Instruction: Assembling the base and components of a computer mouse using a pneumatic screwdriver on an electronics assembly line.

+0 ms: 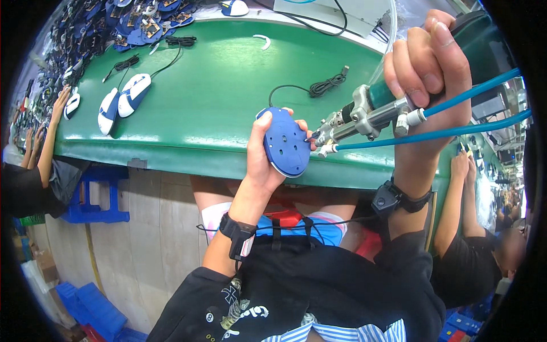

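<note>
My left hand (263, 145) is closed around a computer mouse (286, 143), its blue underside turned up. A black cable runs from the mouse to a tied bundle (327, 85) on the green bench. In my right hand (428, 71) is a green pneumatic screwdriver (379, 94) with a metal front end and two blue air hoses (433, 139). Its tip reaches the right edge of the mouse, close to my left fingertips; whether it touches the mouse I cannot tell.
Two white-and-blue mice (134, 94) with cables lie left on the green bench (211, 80). A white curved piece (262, 41) lies farther back. Blue mouse parts (151, 25) are heaped at the far left. Co-workers' arms (54, 122) show at both sides. A blue stool (99, 196) stands left.
</note>
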`<state>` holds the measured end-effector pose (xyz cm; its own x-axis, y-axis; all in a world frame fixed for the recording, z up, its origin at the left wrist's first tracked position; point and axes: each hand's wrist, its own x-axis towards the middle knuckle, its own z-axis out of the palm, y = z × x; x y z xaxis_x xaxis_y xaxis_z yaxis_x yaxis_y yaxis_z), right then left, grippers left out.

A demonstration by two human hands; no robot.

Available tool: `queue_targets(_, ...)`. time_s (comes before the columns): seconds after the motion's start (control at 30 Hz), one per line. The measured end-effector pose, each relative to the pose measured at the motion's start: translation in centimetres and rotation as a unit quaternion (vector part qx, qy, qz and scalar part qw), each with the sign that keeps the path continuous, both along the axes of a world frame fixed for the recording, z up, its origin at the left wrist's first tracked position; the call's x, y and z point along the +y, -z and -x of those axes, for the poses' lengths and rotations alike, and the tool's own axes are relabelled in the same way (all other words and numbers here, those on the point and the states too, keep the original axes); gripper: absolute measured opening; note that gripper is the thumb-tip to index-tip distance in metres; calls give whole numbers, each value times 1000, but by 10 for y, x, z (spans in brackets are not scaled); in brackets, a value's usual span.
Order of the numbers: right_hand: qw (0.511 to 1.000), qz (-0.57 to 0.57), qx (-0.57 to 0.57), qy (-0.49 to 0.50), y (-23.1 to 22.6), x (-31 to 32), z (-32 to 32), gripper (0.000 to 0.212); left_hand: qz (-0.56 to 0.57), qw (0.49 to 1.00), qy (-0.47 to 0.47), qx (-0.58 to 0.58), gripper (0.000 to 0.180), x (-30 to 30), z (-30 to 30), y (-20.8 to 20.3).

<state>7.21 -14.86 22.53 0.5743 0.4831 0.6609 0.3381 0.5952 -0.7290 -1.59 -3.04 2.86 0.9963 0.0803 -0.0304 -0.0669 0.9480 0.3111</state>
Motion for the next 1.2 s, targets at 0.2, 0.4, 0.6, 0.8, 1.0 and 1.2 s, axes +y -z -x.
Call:
queue_targets(0.2,1000,-1,12,-16,-1,1,0,9,4,1000,3,-3,47,2,2,0)
queue_targets(0.4,1000,7,9,-22,-2,0,1,10,4,1000,-7,1,52,0,4,-2)
queue_targets(0.6,998,5,4,-56,-1,5,0,11,13,1000,6,7,48,6,6,0)
queue_targets(0.8,995,24,-20,-91,-3,-3,15,14,36,999,0,-23,48,7,8,-4)
queue_targets(1.0,993,-75,-10,-85,-13,28,5,17,-51,998,-26,8,54,12,6,7)
queue_targets(1.2,971,-31,24,-235,-68,-50,10,24,10,1000,-21,6,50,8,4,-1)
